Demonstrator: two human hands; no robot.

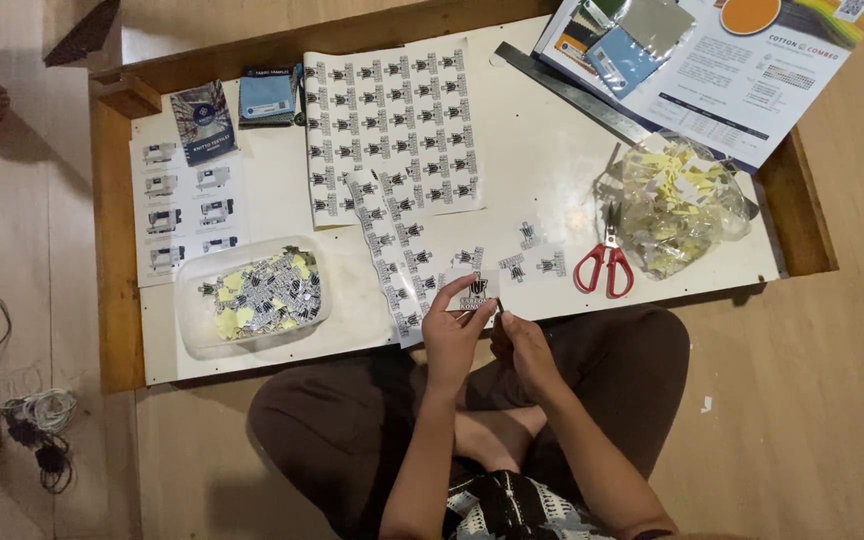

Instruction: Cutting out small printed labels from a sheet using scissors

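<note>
Head view: the person is sitting cross-legged at a low white board. The left hand is pinching 1 small sticker between thumb and fingers, just above the board's near edge. The right hand is touching its lower corner with closed fingertips, seemingly picking at the backing.

A tub on the left is already holding a pile of cut pieces. A big printed sheet is lying uncut, with 1 strip and a few loose pieces near red scissors. A clear bag is holding yellowish scraps. I judge much work is remaining.
</note>
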